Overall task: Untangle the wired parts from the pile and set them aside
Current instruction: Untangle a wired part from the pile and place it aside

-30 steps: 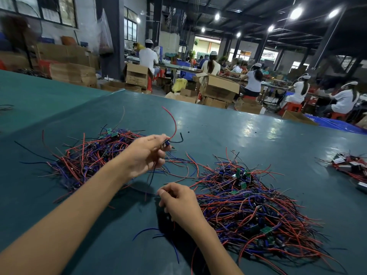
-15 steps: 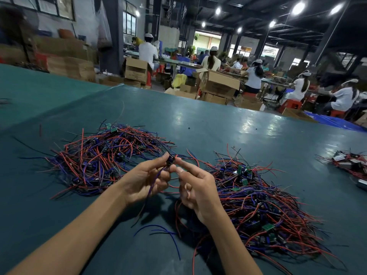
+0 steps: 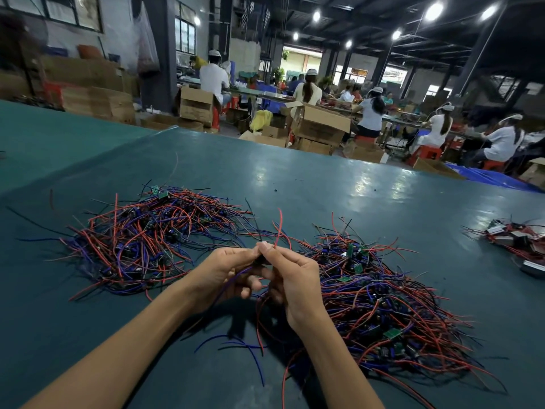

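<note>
While the left hand [image 3: 224, 270] and right hand [image 3: 296, 277] pinch one small wired part [image 3: 261, 260] between curled fingers [image 3: 278, 256] above the worktop [image 3: 324, 187], its dangling leads [image 3: 258, 320], close beside the right pile [image 3: 383, 305], may snag there and drag neighbours out.

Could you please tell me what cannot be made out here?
- Head view: the small dark part, mostly covered by fingertips of the left hand and right hand; type unclear.
- Head view: the far-right cluster, cut off by the frame edge and too small.
- Head view: boards in the right pile, buried under wires.
</note>
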